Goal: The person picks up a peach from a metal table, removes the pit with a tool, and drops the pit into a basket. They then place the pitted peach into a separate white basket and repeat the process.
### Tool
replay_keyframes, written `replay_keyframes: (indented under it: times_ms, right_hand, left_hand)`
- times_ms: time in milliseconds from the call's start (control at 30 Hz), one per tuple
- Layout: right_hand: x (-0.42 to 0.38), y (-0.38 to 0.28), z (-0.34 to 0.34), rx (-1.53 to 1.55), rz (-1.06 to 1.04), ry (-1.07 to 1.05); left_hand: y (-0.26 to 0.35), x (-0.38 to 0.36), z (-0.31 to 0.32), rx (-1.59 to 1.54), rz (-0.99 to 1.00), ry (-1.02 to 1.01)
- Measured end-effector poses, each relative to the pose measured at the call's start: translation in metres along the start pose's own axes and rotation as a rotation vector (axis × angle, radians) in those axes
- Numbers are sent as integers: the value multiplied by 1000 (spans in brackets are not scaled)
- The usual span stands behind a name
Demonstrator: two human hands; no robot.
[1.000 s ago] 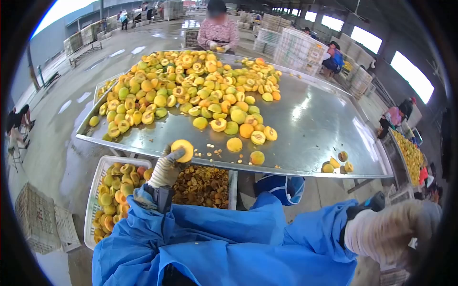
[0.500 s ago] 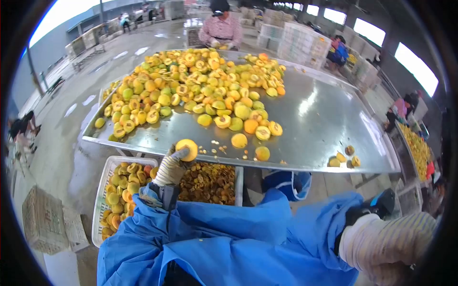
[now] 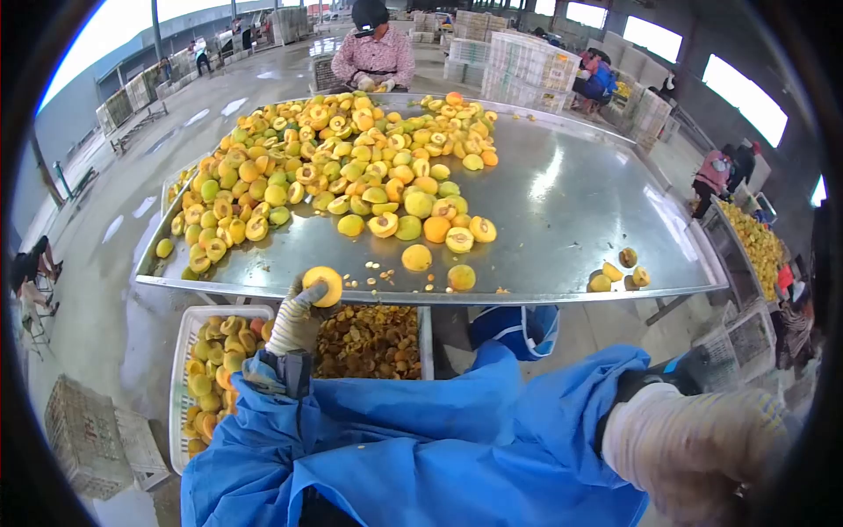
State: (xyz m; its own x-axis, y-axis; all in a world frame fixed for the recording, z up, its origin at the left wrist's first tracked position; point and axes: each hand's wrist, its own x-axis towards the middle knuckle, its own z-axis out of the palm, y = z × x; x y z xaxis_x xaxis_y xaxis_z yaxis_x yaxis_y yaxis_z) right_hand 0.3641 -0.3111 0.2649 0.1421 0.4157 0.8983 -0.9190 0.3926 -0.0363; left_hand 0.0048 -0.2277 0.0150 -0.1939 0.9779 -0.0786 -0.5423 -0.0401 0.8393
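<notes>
My left hand [image 3: 297, 321], in a striped work glove, is closed on a halved yellow peach [image 3: 322, 286]. It holds the fruit at the near edge of the metal table [image 3: 562, 237], cut face up. At the lower right, close to the camera, is my right hand [image 3: 702, 439] in a similar glove, its fingers smeared and partly lost in the dark rim. Whether anything is in it I cannot make out. A large heap of whole and halved peaches [image 3: 334, 158] covers the far left of the table. Small bits lie near my left hand.
Below the table edge stand a white crate of peaches [image 3: 211, 369] and a bin of brown scraps [image 3: 369, 342]. A few peach pieces [image 3: 619, 274] lie at the table's right. Across from me a person [image 3: 376, 53] works. Stacked crates [image 3: 527, 70] stand behind.
The whole view has shifted slightly, so the table sits further left and higher. My left hand still holds the peach half by the table edge. My right hand stays low at the right.
</notes>
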Motion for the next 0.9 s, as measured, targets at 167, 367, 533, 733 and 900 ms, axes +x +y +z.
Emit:
replay_keyframes:
  times_ms: [167,367,533,733,900]
  right_hand:
    - [-2,-6,-1,10,39,24]
    - [-42,38,-30,81,401,241]
    - [-95,101,-26,391,740,374]
    - [-89,108,3,468,330,293]
    - [-92,119,-3,540,18,202]
  left_hand:
    - [3,-1,2,-10,23,27]
    - [-1,-2,5,-51,59,19]
    - [-9,5,-12,-59,15,-18]
    - [-17,10,-20,-50,-24,-101]
    - [-10,9,-15,-12,-34,-108]
